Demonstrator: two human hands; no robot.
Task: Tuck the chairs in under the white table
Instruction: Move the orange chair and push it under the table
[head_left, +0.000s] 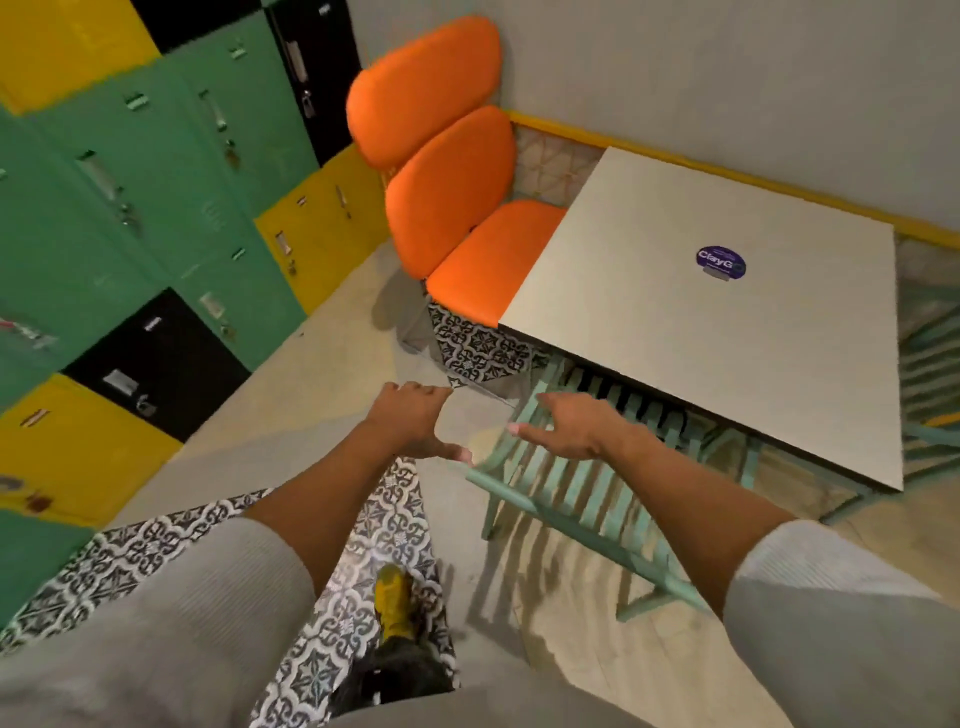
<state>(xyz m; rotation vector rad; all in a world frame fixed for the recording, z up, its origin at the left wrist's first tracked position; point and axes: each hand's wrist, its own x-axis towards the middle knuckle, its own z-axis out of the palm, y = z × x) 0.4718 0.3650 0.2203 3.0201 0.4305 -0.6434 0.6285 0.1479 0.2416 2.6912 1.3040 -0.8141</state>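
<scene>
The white table (727, 332) fills the right half of the view, one long edge against the wall, and everything else can be placed from it. On its left side an orange chair (467, 218) stands with its seat partly under the top; a second orange backrest shows behind it, near the lockers (130, 182). Along the table's near edge sits the green slatted chair (587, 483), its seat only a little under the top and its back rail running roughly parallel to that edge, angled from upper left to lower right. A sliver of another green chair shows past the table's right side.

The right hand (566, 426) hovers just above the left end of that rail, fingers spread and holding nothing; contact cannot be told. The left hand (415, 421) is also open and empty, off the rail's left end over bare floor. So the right hand is nearer, and the push should run square to the rail, toward the table.
</scene>
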